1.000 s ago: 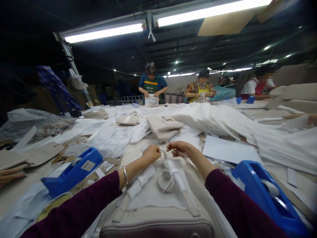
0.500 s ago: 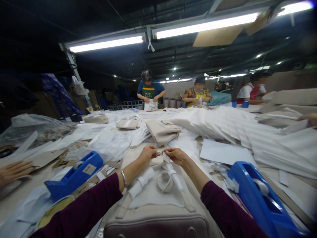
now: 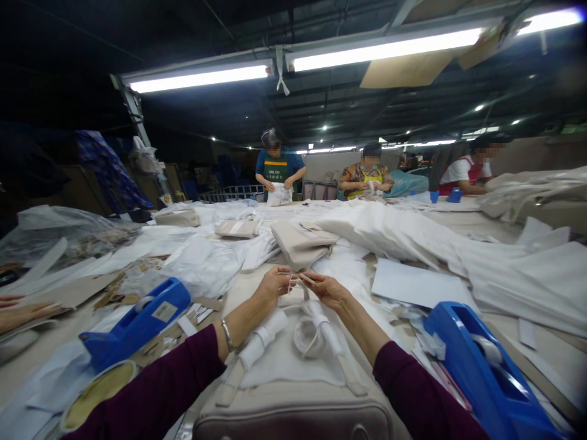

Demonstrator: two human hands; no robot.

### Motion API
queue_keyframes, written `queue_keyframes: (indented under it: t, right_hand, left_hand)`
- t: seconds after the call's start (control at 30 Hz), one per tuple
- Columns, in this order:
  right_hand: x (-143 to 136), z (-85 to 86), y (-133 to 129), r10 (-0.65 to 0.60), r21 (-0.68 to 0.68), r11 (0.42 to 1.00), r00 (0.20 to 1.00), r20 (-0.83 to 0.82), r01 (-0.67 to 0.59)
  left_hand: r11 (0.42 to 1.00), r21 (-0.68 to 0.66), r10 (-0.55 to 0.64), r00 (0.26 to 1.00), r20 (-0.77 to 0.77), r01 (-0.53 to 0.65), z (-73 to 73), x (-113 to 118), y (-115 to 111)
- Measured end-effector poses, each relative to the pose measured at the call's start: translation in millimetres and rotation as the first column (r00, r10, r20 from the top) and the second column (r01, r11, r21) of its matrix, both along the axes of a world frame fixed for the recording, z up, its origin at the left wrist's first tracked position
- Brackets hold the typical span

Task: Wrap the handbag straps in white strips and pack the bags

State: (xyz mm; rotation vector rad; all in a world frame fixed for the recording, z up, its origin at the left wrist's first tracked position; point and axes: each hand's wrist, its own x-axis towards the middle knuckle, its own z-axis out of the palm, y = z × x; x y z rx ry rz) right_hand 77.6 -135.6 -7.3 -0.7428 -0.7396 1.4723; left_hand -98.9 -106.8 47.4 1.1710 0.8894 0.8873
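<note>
A beige handbag [image 3: 284,394] lies in front of me, its handles wrapped in white foam sheet [image 3: 263,336]. A coiled strap [image 3: 306,337] in clear wrapping rests between the handles. Above the far part of the bag, my left hand [image 3: 274,285] pinches what looks like a thin white string. Close beside it, my right hand [image 3: 324,288] is closed on a small, narrow, pale tag-like piece, seen nearly edge-on. Both sets of fingertips almost meet. Just beyond them lies a folded beige bag [image 3: 300,244].
Blue tape dispensers stand left [image 3: 137,324] and right [image 3: 490,373]. White foam sheets [image 3: 413,232] spread across the right side, near a white board [image 3: 422,282]. A round tub [image 3: 98,391] sits by my left forearm. Another person's hand [image 3: 27,315] is at far left; several co-workers stand opposite.
The pale piece in my right hand has turned from hanging flat to nearly edge-on. At far right, the co-worker's hand has left view and the beige pieces there have shifted.
</note>
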Motion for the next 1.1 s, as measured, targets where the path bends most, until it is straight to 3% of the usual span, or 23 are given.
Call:
queue_keyframes:
  t: [0.1,0.17,0.3,0.47,0.53,0.63,0.67,0.73,0.8,0.9,0.93,0.97,1.0,1.07,1.1]
  right_hand:
    - [-2,-3.3,3,-0.102,-0.057,0.993,0.995,0.005,0.102]
    - [0,-3.6,3,-0.096,-0.082,0.992,0.994,0.060,0.101]
    - [3,0.1,0,-0.077,-0.014,0.996,0.947,0.313,0.085]
    - [-9,8.8,4,-0.279,0.075,0.946,0.675,0.683,0.316]
    - [-15,13.8,7,-0.304,0.123,0.932,0.550,0.778,0.342]
    - [-19,21.3,9,-0.315,0.214,0.918,0.285,0.906,0.333]
    - [-19,23.0,9,-0.322,0.233,0.916,0.251,0.913,0.327]
    - [-18,24.0,9,-0.330,0.227,0.922,0.328,0.885,0.315]
    - [-17,22.6,7,-0.305,0.180,0.941,0.484,0.821,0.287]
    - [-15,19.7,0,-0.234,0.118,0.971,0.729,0.643,0.207]
    - [-13,19.5,-3,-0.208,0.110,0.978,0.800,0.563,0.177]
    - [-11,19.8,-6,-0.180,0.101,0.984,0.848,0.498,0.150]
    - [-9,20.7,-9,-0.162,0.093,0.987,0.867,0.471,0.134]
    - [-3,22.8,-14,-0.170,0.102,0.985,0.836,0.522,0.137]
    - [-1,23.5,-15,-0.198,0.136,0.980,0.788,0.583,0.145]
  left_hand:
    - [1.000,-0.009,-0.012,1.000,0.016,0.012,1.2,-2,-1]
    - [1.000,-0.014,-0.017,0.999,0.030,0.017,1.2,-4,-1]
    - [0.999,-0.021,-0.026,0.999,0.037,0.027,1.2,-7,1]
    - [0.999,-0.026,-0.031,0.999,0.020,0.032,6.4,-6,4]
    - [1.000,-0.024,-0.014,1.000,-0.008,0.014,9.7,-2,5]
    - [0.999,0.046,-0.009,0.997,-0.081,0.013,13.8,7,5]
    - [0.995,0.092,-0.019,0.992,-0.124,0.031,14.9,10,4]
    - [0.972,0.215,-0.034,0.964,-0.262,0.093,17.1,16,0]
    - [0.875,0.443,0.018,0.900,-0.434,0.196,19.8,18,-5]
    - [0.534,0.776,0.309,0.778,-0.548,0.335,25.7,15,-8]
    - [0.471,0.800,0.390,0.725,-0.568,0.372,28.2,14,-7]
    - [0.480,0.775,0.432,0.658,-0.617,0.412,31.0,12,-6]
    - [0.534,0.718,0.437,0.581,-0.687,0.447,34.0,10,-4]
    - [0.633,0.590,0.387,0.455,-0.802,0.502,40.1,7,-1]
    - [0.627,0.562,0.367,0.432,-0.824,0.539,42.9,7,0]
